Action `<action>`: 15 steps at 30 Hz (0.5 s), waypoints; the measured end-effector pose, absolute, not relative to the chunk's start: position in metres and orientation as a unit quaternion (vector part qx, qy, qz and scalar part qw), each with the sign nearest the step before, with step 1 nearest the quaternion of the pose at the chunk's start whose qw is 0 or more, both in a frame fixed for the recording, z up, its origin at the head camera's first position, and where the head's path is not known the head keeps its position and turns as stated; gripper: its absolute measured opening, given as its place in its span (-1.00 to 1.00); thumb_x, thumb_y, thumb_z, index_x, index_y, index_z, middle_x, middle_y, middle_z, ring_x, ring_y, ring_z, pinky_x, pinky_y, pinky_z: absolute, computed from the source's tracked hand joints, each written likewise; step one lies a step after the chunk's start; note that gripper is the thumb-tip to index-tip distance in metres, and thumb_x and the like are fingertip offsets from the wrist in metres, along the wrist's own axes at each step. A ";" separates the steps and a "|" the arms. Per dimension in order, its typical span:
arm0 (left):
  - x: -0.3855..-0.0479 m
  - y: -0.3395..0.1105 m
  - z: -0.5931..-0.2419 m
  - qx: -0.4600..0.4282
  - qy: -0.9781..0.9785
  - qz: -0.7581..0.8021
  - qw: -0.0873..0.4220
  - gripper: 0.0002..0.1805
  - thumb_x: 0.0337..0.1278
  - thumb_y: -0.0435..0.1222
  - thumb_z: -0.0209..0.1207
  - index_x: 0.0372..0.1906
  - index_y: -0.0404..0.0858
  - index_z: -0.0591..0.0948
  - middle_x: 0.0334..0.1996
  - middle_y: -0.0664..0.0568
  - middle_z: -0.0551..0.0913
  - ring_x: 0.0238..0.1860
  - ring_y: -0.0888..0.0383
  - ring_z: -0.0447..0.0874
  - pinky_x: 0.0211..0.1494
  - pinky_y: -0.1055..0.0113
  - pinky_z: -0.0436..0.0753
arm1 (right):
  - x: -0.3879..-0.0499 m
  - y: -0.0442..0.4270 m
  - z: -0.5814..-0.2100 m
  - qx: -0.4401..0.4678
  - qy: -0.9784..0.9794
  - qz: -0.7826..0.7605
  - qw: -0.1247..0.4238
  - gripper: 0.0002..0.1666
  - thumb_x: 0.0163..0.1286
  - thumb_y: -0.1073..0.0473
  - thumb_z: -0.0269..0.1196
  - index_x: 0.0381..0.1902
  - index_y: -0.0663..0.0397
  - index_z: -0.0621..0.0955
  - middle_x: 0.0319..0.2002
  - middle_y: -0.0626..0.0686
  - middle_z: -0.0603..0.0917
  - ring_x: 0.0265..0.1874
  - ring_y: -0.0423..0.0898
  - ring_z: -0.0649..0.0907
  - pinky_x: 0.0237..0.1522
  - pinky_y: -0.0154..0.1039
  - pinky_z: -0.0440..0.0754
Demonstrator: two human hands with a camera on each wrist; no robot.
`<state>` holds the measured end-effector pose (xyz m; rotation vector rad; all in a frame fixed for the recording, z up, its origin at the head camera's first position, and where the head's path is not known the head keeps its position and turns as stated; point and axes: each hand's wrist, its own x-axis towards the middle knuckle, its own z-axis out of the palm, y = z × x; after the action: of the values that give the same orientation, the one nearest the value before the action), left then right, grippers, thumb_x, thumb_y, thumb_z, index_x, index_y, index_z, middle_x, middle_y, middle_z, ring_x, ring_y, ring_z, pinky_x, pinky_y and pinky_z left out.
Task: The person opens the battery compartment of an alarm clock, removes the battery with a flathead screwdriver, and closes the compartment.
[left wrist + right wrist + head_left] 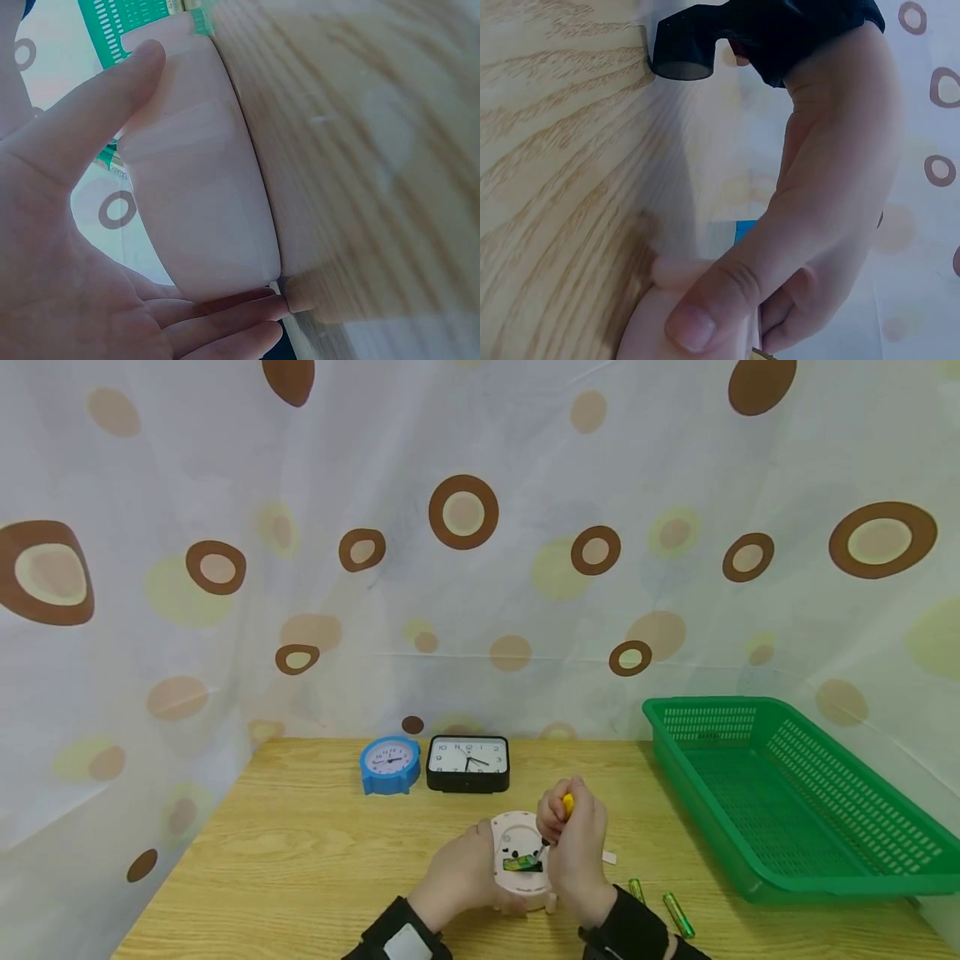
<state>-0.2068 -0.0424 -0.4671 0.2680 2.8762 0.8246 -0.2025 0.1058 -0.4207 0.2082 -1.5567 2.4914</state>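
A pale pink alarm clock lies with its back facing up on the table. Its battery slot is uncovered, and a green battery sits in it. My left hand grips the clock's left side; in the left wrist view the thumb lies along its wall and the fingers reach round the other end. My right hand is wrapped round the yellow handle of a screwdriver. The screwdriver's shaft points down to the slot, its tip near the battery's right end. The right wrist view shows the left hand on the clock.
A blue alarm clock and a black rectangular clock stand at the table's back. To the right is a green basket. Two loose batteries, one nearer and one partly hidden, and a small white piece lie right of my hand.
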 end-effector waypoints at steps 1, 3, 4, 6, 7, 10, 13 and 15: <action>-0.207 -0.043 -0.467 0.089 0.956 0.272 0.068 0.28 -0.41 0.12 0.76 0.41 -0.49 0.39 0.15 -0.25 0.68 0.02 -0.04 0.71 0.21 -0.01 0.74 | -0.202 0.105 -0.421 0.074 -0.522 0.844 0.097 -0.39 0.76 0.08 -0.30 -0.63 0.02 0.18 -0.69 -0.12 0.15 -0.70 -0.19 0.15 -0.58 -0.23 -0.01; -0.207 -0.043 -0.467 0.092 0.957 0.269 0.065 0.28 -0.42 0.12 0.76 0.40 -0.49 0.40 0.13 -0.25 0.68 -0.02 -0.02 0.71 0.18 0.01 0.75 | -0.201 0.103 -0.421 0.078 -0.524 0.843 0.090 -0.39 0.77 0.07 -0.30 -0.62 0.02 0.18 -0.69 -0.12 0.15 -0.71 -0.20 0.15 -0.58 -0.24 0.00; -0.207 -0.043 -0.467 0.093 0.957 0.267 0.064 0.28 -0.42 0.13 0.76 0.39 -0.49 0.40 0.12 -0.24 0.68 -0.04 -0.01 0.70 0.17 0.02 0.75 | -0.201 0.102 -0.422 0.079 -0.527 0.842 0.086 -0.39 0.77 0.06 -0.30 -0.62 0.02 0.17 -0.69 -0.11 0.15 -0.71 -0.19 0.15 -0.58 -0.24 0.00; -0.206 -0.043 -0.466 0.095 0.958 0.264 0.062 0.28 -0.42 0.13 0.76 0.39 -0.50 0.40 0.11 -0.25 0.69 -0.07 0.00 0.70 0.15 0.03 0.75 | -0.201 0.100 -0.424 0.076 -0.533 0.839 0.075 -0.39 0.78 0.05 -0.30 -0.61 0.03 0.17 -0.68 -0.10 0.15 -0.70 -0.19 0.15 -0.59 -0.25 0.03; -0.206 -0.043 -0.466 0.096 0.958 0.265 0.060 0.28 -0.42 0.13 0.76 0.39 -0.50 0.40 0.11 -0.25 0.69 -0.07 0.00 0.69 0.15 0.03 0.75 | -0.201 0.100 -0.425 0.073 -0.541 0.835 0.071 -0.39 0.78 0.03 -0.30 -0.60 0.03 0.18 -0.68 -0.10 0.15 -0.70 -0.19 0.16 -0.59 -0.27 0.05; -0.205 -0.043 -0.466 0.097 0.957 0.266 0.058 0.27 -0.42 0.14 0.75 0.39 -0.48 0.40 0.11 -0.23 0.69 -0.05 0.00 0.70 0.15 0.03 0.75 | -0.202 0.099 -0.428 0.062 -0.552 0.829 0.063 -0.39 0.79 0.02 -0.29 -0.58 0.03 0.19 -0.66 -0.09 0.16 -0.69 -0.20 0.18 -0.58 -0.28 0.09; -0.205 -0.043 -0.466 0.096 0.958 0.266 0.057 0.26 -0.42 0.14 0.75 0.39 -0.47 0.41 0.11 -0.22 0.69 -0.05 0.00 0.70 0.14 0.03 0.75 | -0.204 0.100 -0.431 0.053 -0.555 0.828 0.062 -0.40 0.79 0.01 -0.28 -0.57 0.03 0.19 -0.67 -0.10 0.16 -0.69 -0.20 0.18 -0.58 -0.30 0.10; -0.205 -0.044 -0.466 0.095 0.957 0.267 0.058 0.26 -0.42 0.14 0.75 0.38 -0.46 0.41 0.10 -0.22 0.69 -0.06 0.01 0.69 0.14 0.03 0.75 | -0.205 0.100 -0.431 0.054 -0.554 0.828 0.063 -0.40 0.79 0.02 -0.29 -0.58 0.02 0.19 -0.67 -0.10 0.16 -0.69 -0.20 0.17 -0.57 -0.31 0.10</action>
<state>-0.2049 -0.0437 -0.4659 0.2874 2.9003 0.8102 -0.2054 0.1003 -0.4315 0.1621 -1.6741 2.5035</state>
